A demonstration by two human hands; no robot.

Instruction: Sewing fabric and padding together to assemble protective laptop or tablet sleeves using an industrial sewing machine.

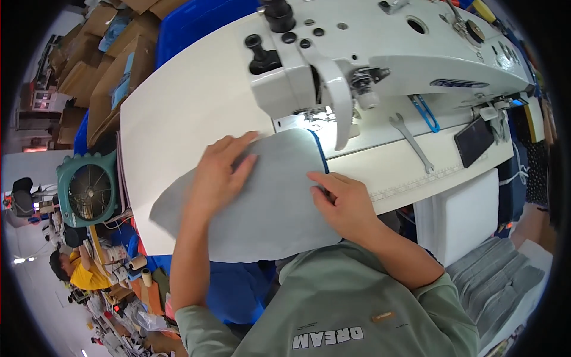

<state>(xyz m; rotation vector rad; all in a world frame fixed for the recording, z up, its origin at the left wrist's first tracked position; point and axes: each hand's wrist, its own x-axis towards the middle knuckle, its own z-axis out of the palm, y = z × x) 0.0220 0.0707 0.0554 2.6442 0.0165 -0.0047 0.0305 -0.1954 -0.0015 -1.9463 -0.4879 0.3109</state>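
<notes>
From my remote seat I see a white metal sewing machine (440,56), a rounded grey fabric panel (267,202) lying up to its needle, the unclenched left hand (219,169) seemingly steadying it flat, the right hand (348,202), grip unclear, apparently guiding its edge, and thin blue edging (319,149).

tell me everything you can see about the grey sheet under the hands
The grey sheet looks like smooth, thin fabric or similar material. It spreads over the white table, with a rounded upper end, a pointed left corner and blue edging on its upper right side. Its upper end lies beside the sewing machine's lit needle area. The left hand rests on it; the right hand is at its right edge.
</notes>
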